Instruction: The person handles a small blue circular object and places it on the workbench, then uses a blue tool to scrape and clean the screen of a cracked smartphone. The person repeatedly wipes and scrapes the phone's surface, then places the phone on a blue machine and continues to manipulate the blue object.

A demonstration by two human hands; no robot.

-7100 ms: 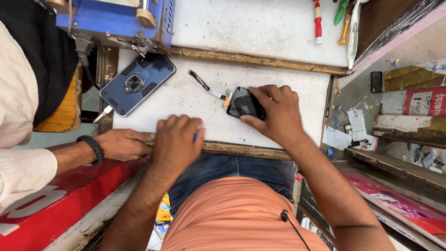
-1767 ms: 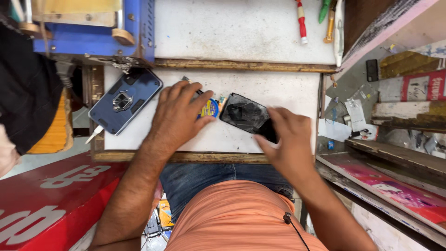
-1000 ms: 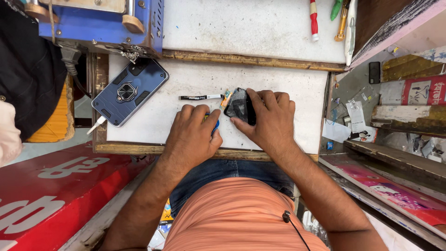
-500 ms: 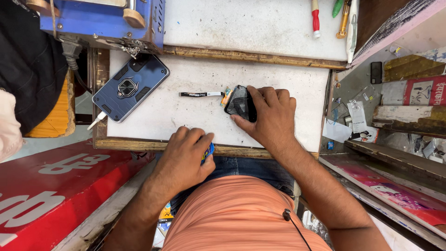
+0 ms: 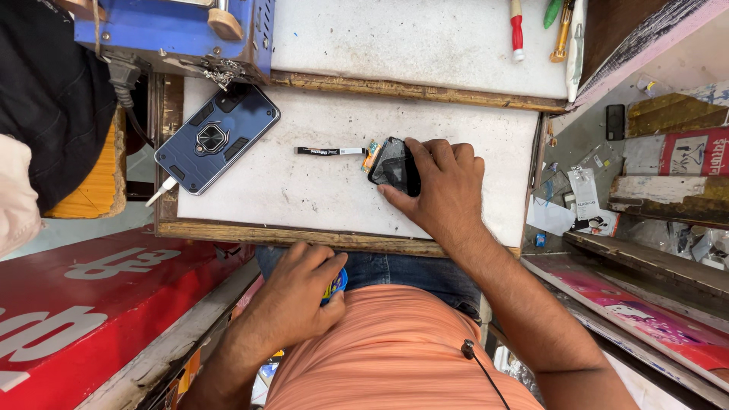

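1. One small black phone [image 5: 392, 165] lies on the white worktop [image 5: 304, 182], right of centre, and the right hand [image 5: 440, 186] covers its right side, fingers curled over it and thumb along its lower edge, pinning it flat.
2. One orange ribbon connector [image 5: 370, 154] pokes out at the phone's upper left corner, touching the casing.
3. Just left of that, one slim black-and-white tool [image 5: 329, 151] lies flat, its white end nearly meeting the connector.
4. Down off the worktop, the left hand [image 5: 296, 300] sits at the lap, fingers pressed together around one small blue round thing [image 5: 335, 285]; only its edge shows, so what it is I cannot tell.
5. Further left on the worktop, one blue phone [image 5: 217, 138] in a ring-backed case lies tilted, with one white cable plug [image 5: 161, 192] at its lower left corner.
6. On the upper shelf: one blue machine [image 5: 163, 30] on the left, one red-handled screwdriver [image 5: 516, 29] on the right beside a few more tool handles.
7. One red signboard [image 5: 91, 304] fills the lower left.
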